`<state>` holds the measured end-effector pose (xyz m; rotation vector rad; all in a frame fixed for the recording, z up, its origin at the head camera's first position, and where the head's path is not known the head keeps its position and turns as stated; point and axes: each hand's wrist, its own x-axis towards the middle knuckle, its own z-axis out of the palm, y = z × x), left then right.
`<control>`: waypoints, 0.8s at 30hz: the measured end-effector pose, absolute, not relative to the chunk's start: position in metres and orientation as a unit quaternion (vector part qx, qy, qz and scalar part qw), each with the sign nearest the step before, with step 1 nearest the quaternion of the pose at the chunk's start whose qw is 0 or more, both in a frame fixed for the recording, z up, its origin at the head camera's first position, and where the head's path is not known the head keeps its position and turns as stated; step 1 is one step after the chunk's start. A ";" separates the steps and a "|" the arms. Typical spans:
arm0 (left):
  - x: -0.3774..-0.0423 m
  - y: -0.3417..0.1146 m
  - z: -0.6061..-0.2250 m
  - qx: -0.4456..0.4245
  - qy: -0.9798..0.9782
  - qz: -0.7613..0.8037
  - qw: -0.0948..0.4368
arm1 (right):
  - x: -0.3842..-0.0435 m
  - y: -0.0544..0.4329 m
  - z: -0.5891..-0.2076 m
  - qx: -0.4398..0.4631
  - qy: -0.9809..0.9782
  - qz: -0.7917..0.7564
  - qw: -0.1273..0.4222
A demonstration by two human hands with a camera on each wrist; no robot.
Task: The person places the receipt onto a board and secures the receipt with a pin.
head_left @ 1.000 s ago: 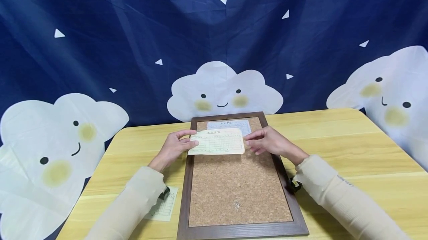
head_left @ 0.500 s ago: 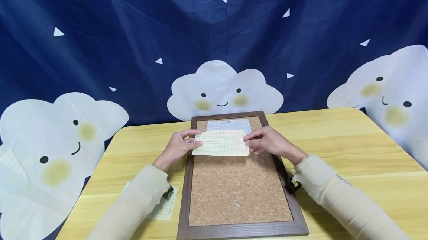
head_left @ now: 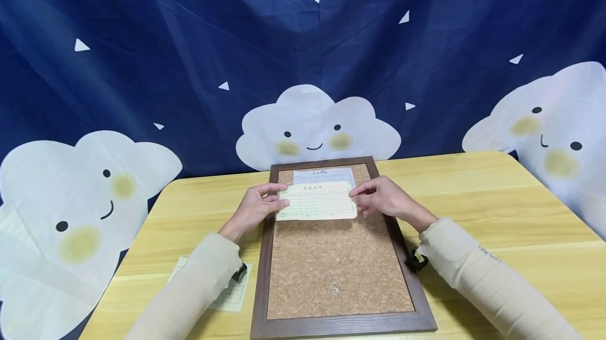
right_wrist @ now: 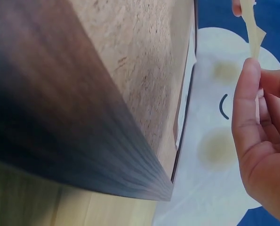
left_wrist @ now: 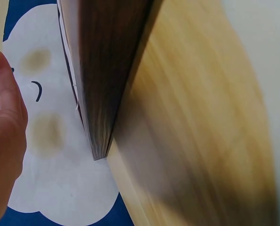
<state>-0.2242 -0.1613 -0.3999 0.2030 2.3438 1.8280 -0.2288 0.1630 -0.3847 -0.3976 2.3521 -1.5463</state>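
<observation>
A pale yellow printed form (head_left: 316,202) is stretched between both hands over the upper part of a cork board (head_left: 341,271). My left hand (head_left: 255,208) pinches its left edge between thumb and fingers. At the opposite edge, my right hand (head_left: 385,200) pinches the paper with thumb and forefinger. The right wrist view shows the form edge-on, the paper (right_wrist: 253,40) raised away from the cork surface. Behind it, a bluish-white form (head_left: 326,175) lies at the top of the board, its lower part hidden by the yellow one.
The board's dark brown wooden frame (head_left: 262,287) stands on a light wood table (head_left: 511,213). Under the left forearm lies another pale printed slip (head_left: 232,295), partly covered. A dark blue curtain (head_left: 293,29) with white clouds hangs behind the table.
The yellow form has shifted slightly to the right and straightened over the board. My left hand has moved right with it; the right hand has moved only a little.
</observation>
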 end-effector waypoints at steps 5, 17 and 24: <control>-0.225 -0.162 -0.402 0.074 0.786 0.608 0.082 | -0.231 0.166 -0.386 -0.138 0.818 -0.541 0.141; -0.226 -0.159 -0.404 0.082 0.786 0.607 0.085 | -0.231 0.171 -0.387 -0.139 0.818 -0.541 0.139; -0.228 -0.158 -0.407 0.086 0.791 0.599 0.092 | -0.231 0.173 -0.389 -0.138 0.820 -0.538 0.135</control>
